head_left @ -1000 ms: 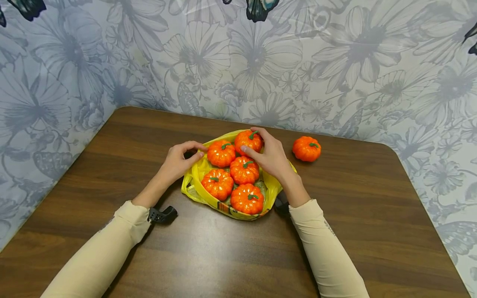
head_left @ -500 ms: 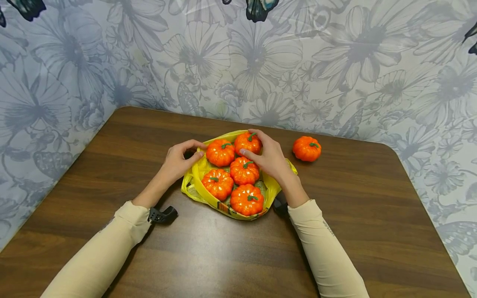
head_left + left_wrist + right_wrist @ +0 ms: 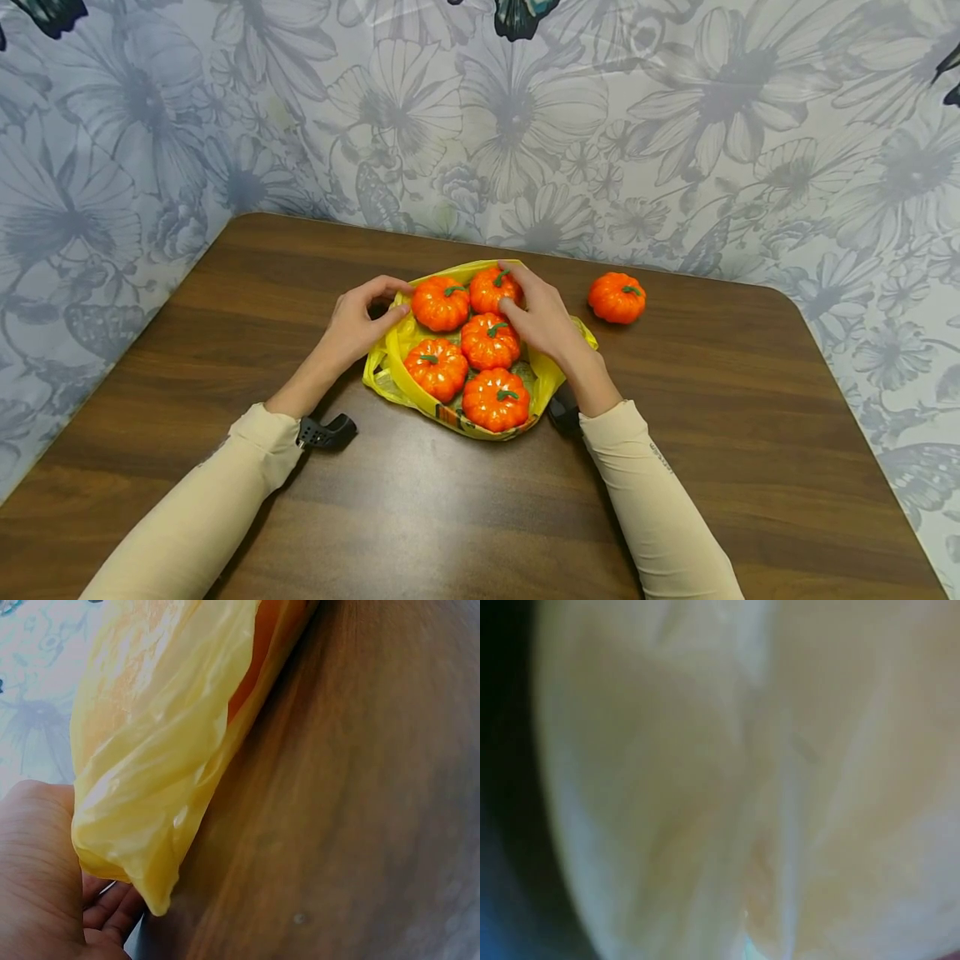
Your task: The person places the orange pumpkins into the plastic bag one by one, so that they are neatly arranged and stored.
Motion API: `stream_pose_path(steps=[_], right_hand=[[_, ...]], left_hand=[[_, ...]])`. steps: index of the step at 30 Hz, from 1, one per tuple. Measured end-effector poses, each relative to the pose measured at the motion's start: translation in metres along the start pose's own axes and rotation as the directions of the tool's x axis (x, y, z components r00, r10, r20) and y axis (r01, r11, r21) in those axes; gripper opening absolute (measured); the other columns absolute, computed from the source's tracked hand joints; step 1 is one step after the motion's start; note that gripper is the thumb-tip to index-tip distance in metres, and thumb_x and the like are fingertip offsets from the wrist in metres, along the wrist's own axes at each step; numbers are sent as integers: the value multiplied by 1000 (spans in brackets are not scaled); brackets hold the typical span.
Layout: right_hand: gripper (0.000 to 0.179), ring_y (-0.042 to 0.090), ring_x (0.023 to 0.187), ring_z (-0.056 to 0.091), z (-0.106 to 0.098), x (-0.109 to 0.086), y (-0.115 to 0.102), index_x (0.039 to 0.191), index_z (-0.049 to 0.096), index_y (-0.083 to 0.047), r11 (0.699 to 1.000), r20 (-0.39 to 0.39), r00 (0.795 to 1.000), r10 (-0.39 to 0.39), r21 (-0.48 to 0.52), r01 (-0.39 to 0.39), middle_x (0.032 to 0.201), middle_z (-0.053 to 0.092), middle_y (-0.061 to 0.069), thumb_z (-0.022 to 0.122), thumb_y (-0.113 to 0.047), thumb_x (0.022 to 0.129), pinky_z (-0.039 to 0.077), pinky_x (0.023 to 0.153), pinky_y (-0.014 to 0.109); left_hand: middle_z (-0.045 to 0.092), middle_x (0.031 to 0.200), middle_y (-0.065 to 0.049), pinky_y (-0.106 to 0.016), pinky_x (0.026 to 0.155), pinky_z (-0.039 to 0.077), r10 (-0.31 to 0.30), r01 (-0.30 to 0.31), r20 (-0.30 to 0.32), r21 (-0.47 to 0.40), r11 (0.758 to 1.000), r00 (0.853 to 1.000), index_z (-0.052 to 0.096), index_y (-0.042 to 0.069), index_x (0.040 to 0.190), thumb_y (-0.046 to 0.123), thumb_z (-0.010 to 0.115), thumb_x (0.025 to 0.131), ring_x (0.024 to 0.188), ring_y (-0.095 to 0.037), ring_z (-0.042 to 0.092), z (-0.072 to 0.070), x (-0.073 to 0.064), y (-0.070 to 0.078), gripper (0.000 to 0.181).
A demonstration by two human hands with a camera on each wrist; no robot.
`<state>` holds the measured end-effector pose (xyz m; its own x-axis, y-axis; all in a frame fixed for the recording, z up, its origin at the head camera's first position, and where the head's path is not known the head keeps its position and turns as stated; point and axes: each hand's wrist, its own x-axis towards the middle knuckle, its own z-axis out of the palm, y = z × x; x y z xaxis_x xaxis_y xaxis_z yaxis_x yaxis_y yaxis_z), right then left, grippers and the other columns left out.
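Observation:
In the head view, a yellow plastic bag (image 3: 405, 336) lies spread with its mouth up, with several small orange pumpkins inside. My right hand (image 3: 546, 315) holds the back-right pumpkin (image 3: 491, 287), thumb in front and fingers behind it. At the bag's left rim, my left hand (image 3: 358, 319) grips the yellow edge beside the back-left pumpkin (image 3: 439, 304). The left wrist view shows the bag's crumpled side (image 3: 165, 765) against that hand (image 3: 37, 870), its fingers partly hidden. Blurred plastic (image 3: 675, 787) fills most of the right wrist view.
One more orange pumpkin (image 3: 617, 297) stands on the brown wooden table (image 3: 712, 400), right of the bag near the back edge. A patterned floral wall (image 3: 517, 125) rises behind the table. Black straps (image 3: 327, 432) are on the wrists.
The back-right pumpkin has shifted slightly left with my right hand, and its thumb has moved a little to the right. The back-left pumpkin sits slightly farther left. My left hand has barely moved.

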<state>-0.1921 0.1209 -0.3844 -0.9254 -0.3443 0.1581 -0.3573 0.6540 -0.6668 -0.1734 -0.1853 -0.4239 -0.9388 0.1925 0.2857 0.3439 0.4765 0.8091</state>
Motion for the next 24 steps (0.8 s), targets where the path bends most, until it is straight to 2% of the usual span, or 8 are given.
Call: stream_pose_path(steps=[4,8,12,15,19,24], right_hand=[[61,30,138,57,0,0,0,158,48,-13,1000,-19,1000,-8,-14,7,151,60,10,60,-20,99,41,118,47],[57,29,135,60,-1,-2,-1,153,53,-11,999,-77,996,-37,-7,37,144,65,11,66,-20,99,44,116,45],[54,29,136,61,-4,-5,-1,148,58,-9,996,-125,989,-82,33,87,143,66,11,73,-20,97,45,116,44],[55,29,138,59,-8,-7,-1,147,59,-8,992,-135,986,-97,72,108,145,65,14,77,-21,96,44,117,43],[55,27,140,58,-14,-8,-1,145,61,-6,985,-165,982,-95,129,117,145,65,14,79,-23,96,43,119,41],[52,24,140,58,-21,-10,1,144,61,-8,982,-213,974,-73,155,108,145,65,12,77,-24,98,44,118,40]], left_hand=[[77,117,-11,-36,93,50,21,-21,-3,-3,1000,1000,71,11,126,10,74,98,104,-23,67,0,1,0,28],[77,117,-12,-35,94,51,26,-26,-5,-5,1000,1000,70,9,125,9,74,97,105,-24,68,1,1,0,28],[77,117,-12,-32,93,51,26,-26,-5,-7,1000,1000,70,8,125,8,74,97,105,-24,68,1,1,1,28],[77,117,-12,-35,94,51,22,-22,-7,-6,1000,1000,70,8,125,7,74,97,105,-24,68,0,0,1,29],[77,118,-12,-40,95,51,13,-13,-9,-7,1000,1000,70,9,126,6,74,97,106,-24,68,0,0,0,29],[77,118,-12,-39,95,50,4,-4,-6,-12,1000,1000,70,9,125,7,74,97,106,-24,68,1,0,1,29]])
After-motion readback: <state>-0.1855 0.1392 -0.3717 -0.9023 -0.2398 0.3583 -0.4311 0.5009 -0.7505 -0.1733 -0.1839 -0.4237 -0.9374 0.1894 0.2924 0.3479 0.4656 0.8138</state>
